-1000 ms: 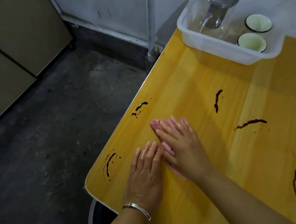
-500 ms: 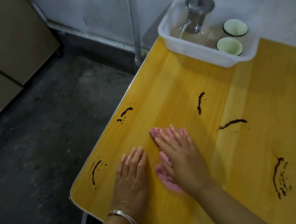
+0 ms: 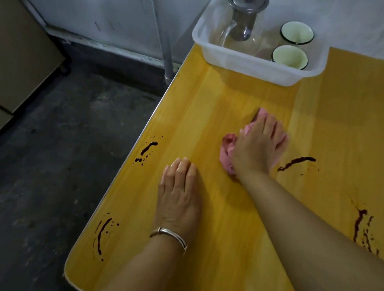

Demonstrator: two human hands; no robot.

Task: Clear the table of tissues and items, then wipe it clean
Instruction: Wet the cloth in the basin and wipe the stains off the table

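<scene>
view: head cam, only view here
table [image 3: 212, 101]: yellow wood-look top, no tissues or loose items on it that I can see
tub [image 3: 249, 65]: white plastic, at the far edge of the table, holds a glass teapot [image 3: 242, 24] and two cups [image 3: 297, 32] [image 3: 290, 56]
progress: clearing looks done, wiping is in hand; my read is early in the wipe
cloth [image 3: 228, 150]: pink, bunched, on the mid-table under the right hand, pink showing past the palm on the left and past the fingertips
stains left: four dark red streaks. One by the left edge [image 3: 149, 147], one at the near-left corner [image 3: 103, 232], one just right of the cloth [image 3: 296, 163], one far right [image 3: 360, 225]
closest target: the streak right of the cloth, judging by position only
tub question: it stands on the table; the top under it would need a wipe too, can't see it
right hand [image 3: 258, 147]: palm down, fingers spread and fairly straight, pressing the cloth onto the table, not fisted round it; forearm comes in from the lower right
left hand [image 3: 178, 190]: flat on bare table, fingers straight and together, holding nothing; near the cloth but not touching it, reads as a brace
bracelet [image 3: 171, 234]: silver band on the left wrist
risk: the bunched cloth may smear the liquid rather than lift it
</scene>
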